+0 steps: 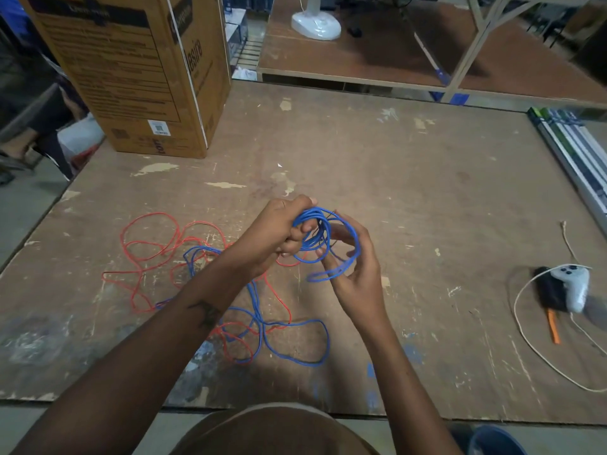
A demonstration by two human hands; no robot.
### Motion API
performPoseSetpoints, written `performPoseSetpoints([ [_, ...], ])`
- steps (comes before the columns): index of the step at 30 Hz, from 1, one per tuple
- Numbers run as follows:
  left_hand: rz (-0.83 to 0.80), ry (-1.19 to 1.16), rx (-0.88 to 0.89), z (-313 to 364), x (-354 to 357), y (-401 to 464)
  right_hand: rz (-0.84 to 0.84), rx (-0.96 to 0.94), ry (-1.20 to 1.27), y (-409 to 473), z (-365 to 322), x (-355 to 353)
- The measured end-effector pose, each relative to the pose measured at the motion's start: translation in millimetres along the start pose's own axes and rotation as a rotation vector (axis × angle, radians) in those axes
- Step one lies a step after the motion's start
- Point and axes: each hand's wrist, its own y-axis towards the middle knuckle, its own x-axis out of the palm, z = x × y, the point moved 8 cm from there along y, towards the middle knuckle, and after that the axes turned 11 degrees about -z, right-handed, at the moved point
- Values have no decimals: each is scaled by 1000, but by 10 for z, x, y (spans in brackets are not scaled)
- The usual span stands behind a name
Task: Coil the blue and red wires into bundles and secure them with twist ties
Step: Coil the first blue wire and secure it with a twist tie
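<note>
A small coil of blue wire [328, 238] is held up above the table's middle. My left hand [279, 231] grips one side of the coil, fingers curled round the strands. My right hand [351, 267] cups the other side, its fingers curled round the loops from below. A thin dark strand, maybe a twist tie [323, 229], crosses the coil. The rest of the blue wire [295, 339] trails loose on the table, tangled with the red wire [151, 244] lying in wide loops to the left.
A big cardboard box [131, 70] stands at the back left of the worn wooden table [410, 178]. At the right lie a white controller [571, 287], a dark object, an orange tool [553, 326] and a white cord [525, 339]. Long boxes line the right edge.
</note>
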Motion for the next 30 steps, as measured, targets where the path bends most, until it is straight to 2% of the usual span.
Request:
performPoseSetpoints([
  [3, -50, 11, -42, 9, -4, 14, 4, 41, 94, 0, 99, 62],
  [9, -111, 282, -187, 7, -133, 41, -77, 70, 503, 6, 199, 179],
  [11, -105, 329, -190, -36, -171, 69, -34, 109, 607, 27, 226, 217],
  [13, -92, 386, -147, -50, -183, 85, 92, 223, 698, 5, 290, 240],
  [16, -64, 693, 15, 36, -66, 66, 253, 366, 815, -2, 407, 283],
  [19, -3, 999, 163, 84, 45, 43, 307, 467, 815, 41, 544, 264],
  [23, 95, 1428, 264, 1, 34, 100, 397, 495, 791, -18, 561, 189],
  [26, 198, 1589, 382, -20, 5, 57, 343, 649, 696, -88, 581, 208],
  [30, 326, 1724, 435, -61, -150, 76, 94, 865, 629, -188, 551, 281],
])
